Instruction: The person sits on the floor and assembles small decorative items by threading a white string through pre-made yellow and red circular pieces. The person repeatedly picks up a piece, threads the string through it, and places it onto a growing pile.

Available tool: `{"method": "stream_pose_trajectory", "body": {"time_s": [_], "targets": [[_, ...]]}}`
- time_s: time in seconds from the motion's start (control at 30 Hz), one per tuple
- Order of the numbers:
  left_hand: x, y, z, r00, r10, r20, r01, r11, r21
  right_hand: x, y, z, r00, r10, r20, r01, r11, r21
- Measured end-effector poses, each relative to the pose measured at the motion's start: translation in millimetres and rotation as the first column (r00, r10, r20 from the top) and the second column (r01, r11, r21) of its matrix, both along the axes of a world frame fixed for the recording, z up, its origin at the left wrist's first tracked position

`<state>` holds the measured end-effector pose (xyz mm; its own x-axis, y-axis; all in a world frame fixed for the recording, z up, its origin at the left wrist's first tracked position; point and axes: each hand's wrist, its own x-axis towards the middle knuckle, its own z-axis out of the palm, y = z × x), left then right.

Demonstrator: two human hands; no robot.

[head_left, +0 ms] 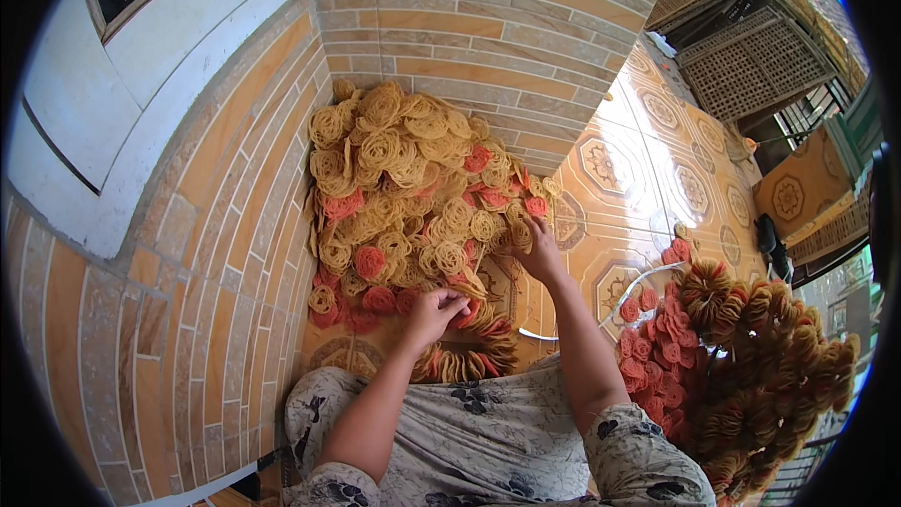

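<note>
A big heap of flat, lacy, coiled discs (404,169), mostly tan-yellow with some coral-pink ones, is piled in the corner in front of me. My right hand (537,255) is at the heap's right edge, thumb and fingers closing on a tan-yellow disc (518,231). Nearer to me, my left hand (435,315) is pinched shut at the heap's lower edge. What its fingertips hold is too small to make out. Just below it, a curved row of tightly packed discs (483,352) lies by my lap, mostly tan with some red.
Loose coral-pink discs (662,347) lie to my right, beside a large bundle of strung tan discs (779,366). A white strip (648,274) curves over the tiled floor (610,178). Tiled walls (460,14) bound the heap. Woven racks (755,61) stand at the far right.
</note>
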<state>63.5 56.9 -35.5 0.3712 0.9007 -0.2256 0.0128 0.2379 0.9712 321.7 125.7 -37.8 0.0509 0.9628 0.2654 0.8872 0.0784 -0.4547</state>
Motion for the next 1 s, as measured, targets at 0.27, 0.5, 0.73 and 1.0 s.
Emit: {"method": "stream_pose_trajectory", "body": {"time_s": [0.27,0.5,0.73,1.0], "targets": [[0,-1,17,0.996,-0.086,-0.034,0.083,0.993,-0.087,-1,-9,29,0.522,-0.233,-0.820,-0.167,0.915,-0.367],[0,-3,27,0.989,-0.089,-0.117,0.088,0.996,-0.008,-30,-24,60,-0.018,-0.289,-0.957,-0.510,0.826,-0.240],[-2,-1,24,0.987,-0.075,-0.140,0.076,0.997,-0.002,-29,-26,67,0.192,-0.160,-0.968,-0.546,0.803,-0.240],[-1,-2,20,0.982,-0.028,-0.188,0.046,0.994,0.096,-30,-26,70,0.196,-0.252,-0.948,-0.488,0.813,-0.317]]}}
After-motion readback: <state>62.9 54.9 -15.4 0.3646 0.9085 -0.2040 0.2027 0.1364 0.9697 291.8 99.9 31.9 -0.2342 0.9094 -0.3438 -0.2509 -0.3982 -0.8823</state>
